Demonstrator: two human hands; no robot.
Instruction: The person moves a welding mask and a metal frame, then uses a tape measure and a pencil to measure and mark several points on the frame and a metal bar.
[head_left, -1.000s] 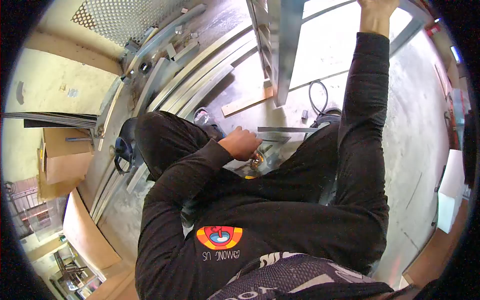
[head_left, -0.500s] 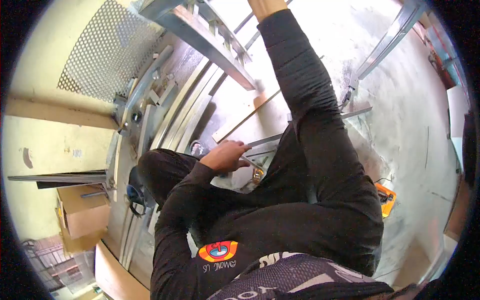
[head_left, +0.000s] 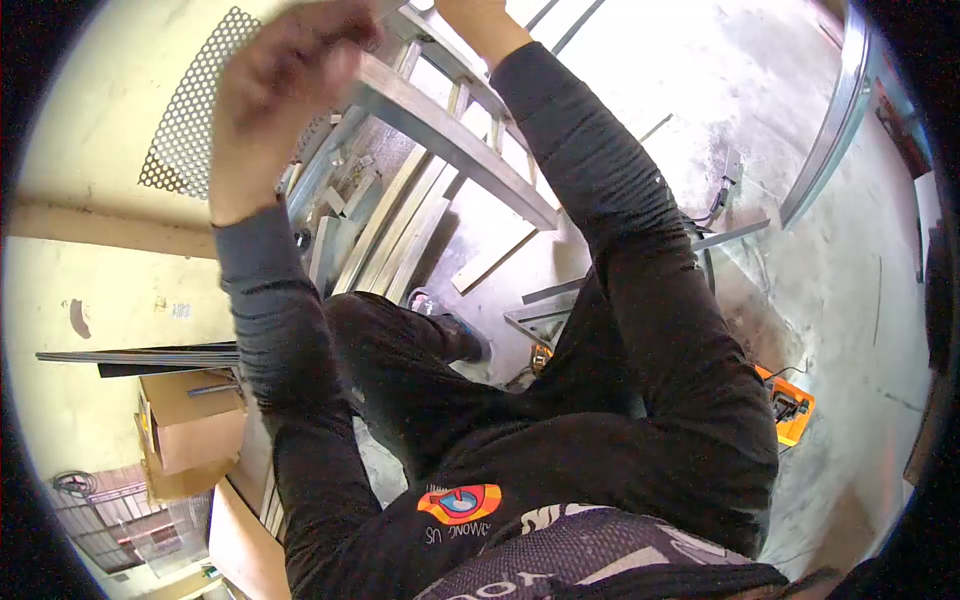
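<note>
My left hand (head_left: 285, 95) is raised at the upper left, beside the near end of a grey metal frame (head_left: 460, 150). Its fingers look bent but are smeared by motion, so whether they hold anything is unclear. My right hand (head_left: 478, 22) reaches to the top edge of the view, close to the far side of the same frame. Its fingers are cut off or hidden there. The frame looks like a ladder of square bars and slants down toward the floor in front of my legs.
Long metal bars (head_left: 385, 215) lie along the left wall. A perforated sheet (head_left: 190, 140) leans there, with cardboard boxes (head_left: 200, 430) below. An orange tool or case (head_left: 795, 412) lies right of my leg. Another metal profile (head_left: 825, 130) stands at upper right.
My left hand has risen from between my knees to the upper left beside the frame. My right hand has shifted slightly left at the top. The view has moved somewhat.
</note>
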